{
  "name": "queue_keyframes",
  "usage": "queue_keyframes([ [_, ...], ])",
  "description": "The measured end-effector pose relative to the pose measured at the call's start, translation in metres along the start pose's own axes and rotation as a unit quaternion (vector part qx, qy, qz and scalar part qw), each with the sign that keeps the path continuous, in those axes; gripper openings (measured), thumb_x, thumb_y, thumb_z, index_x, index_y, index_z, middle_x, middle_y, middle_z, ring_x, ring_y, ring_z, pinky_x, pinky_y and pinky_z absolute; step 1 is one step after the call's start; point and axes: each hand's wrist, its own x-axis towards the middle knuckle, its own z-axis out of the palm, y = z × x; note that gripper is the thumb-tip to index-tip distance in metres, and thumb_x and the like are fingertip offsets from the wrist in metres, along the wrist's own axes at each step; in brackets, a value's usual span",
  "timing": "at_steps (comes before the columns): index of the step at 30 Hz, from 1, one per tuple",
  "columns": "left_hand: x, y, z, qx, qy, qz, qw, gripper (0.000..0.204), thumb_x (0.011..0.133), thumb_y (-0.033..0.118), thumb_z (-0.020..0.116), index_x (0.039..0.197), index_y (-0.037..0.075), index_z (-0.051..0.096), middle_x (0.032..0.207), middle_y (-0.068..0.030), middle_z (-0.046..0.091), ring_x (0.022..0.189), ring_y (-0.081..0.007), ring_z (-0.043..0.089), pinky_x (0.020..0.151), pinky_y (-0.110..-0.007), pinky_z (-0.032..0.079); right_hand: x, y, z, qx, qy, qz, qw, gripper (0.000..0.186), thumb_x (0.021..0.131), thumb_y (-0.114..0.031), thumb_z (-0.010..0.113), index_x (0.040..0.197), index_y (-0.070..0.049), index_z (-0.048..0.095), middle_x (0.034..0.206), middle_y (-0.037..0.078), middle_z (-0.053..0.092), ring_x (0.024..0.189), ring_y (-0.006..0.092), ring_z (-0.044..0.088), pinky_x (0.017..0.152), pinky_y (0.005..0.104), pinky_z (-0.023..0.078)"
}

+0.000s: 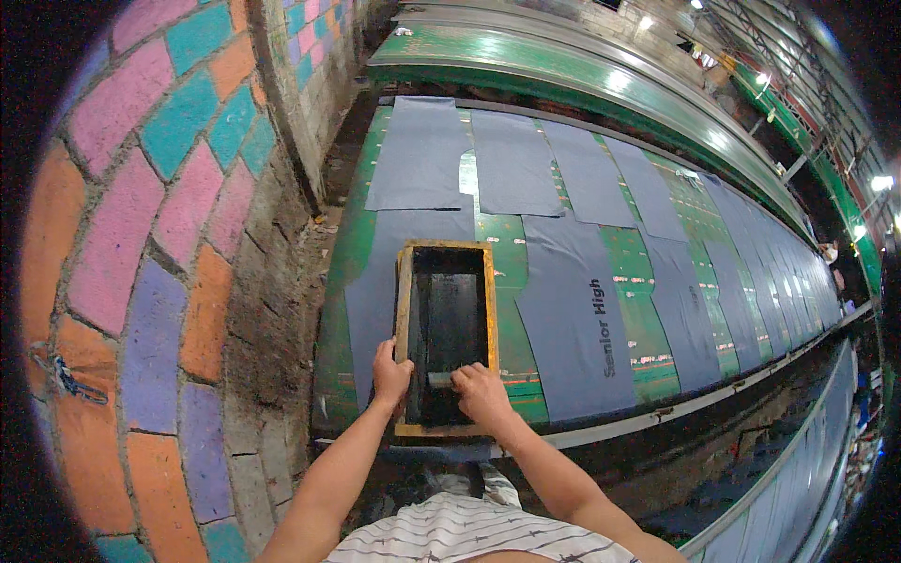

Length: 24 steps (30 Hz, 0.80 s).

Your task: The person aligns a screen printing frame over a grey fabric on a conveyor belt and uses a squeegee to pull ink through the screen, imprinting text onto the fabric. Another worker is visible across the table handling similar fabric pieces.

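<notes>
A screen-printing frame (pixel 489 310) with yellowish wooden sides and a dark, ink-stained mesh lies on a blue-grey cloth panel (pixel 371 291) at the near left end of a long green table. My left hand (pixel 391 375) is closed around the frame's left side. Inside the frame, near its lower end, my right hand (pixel 481 392) grips a squeegee (pixel 439 379), of which only a short pale bar shows left of the fingers. Just right of the frame, another cloth panel (pixel 568 324) bears dark printed lettering.
More blue-grey panels (pixel 511 164) lie in two rows along the green table (pixel 507 272), running off to the right. A painted block wall (pixel 155 272) stands close on the left. Beyond is another long green table (pixel 535 58). A metal rail (pixel 601 427) edges the near side.
</notes>
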Motion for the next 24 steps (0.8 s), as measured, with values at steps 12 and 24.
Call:
queue_keyframes([
  [12,-0.001,0.012,-0.001,-0.005,-0.031,-0.022,0.999,0.058,0.074,0.005,0.065,0.129,-0.006,0.055,0.122,-0.0225,0.060,0.116,-0.0417,0.057,0.099,-0.045,0.046,-0.086,-0.048,0.004,0.006,0.023,-0.004,1.000,0.040,0.074,-0.003,0.069,0.114,-0.001,0.063,0.114,0.016,0.066,0.108,0.0347,0.062,0.095,0.0443,0.050],
  [24,0.001,0.003,0.001,-0.021,-0.031,-0.043,0.998,0.060,0.072,0.004,0.067,0.130,-0.004,0.056,0.123,-0.0211,0.062,0.117,-0.0387,0.059,0.100,-0.043,0.046,-0.059,0.058,0.027,0.104,0.109,0.327,0.933,0.036,0.090,-0.025,0.069,0.118,-0.002,0.067,0.106,0.021,0.068,0.101,0.0411,0.065,0.087,0.0494,0.051],
])
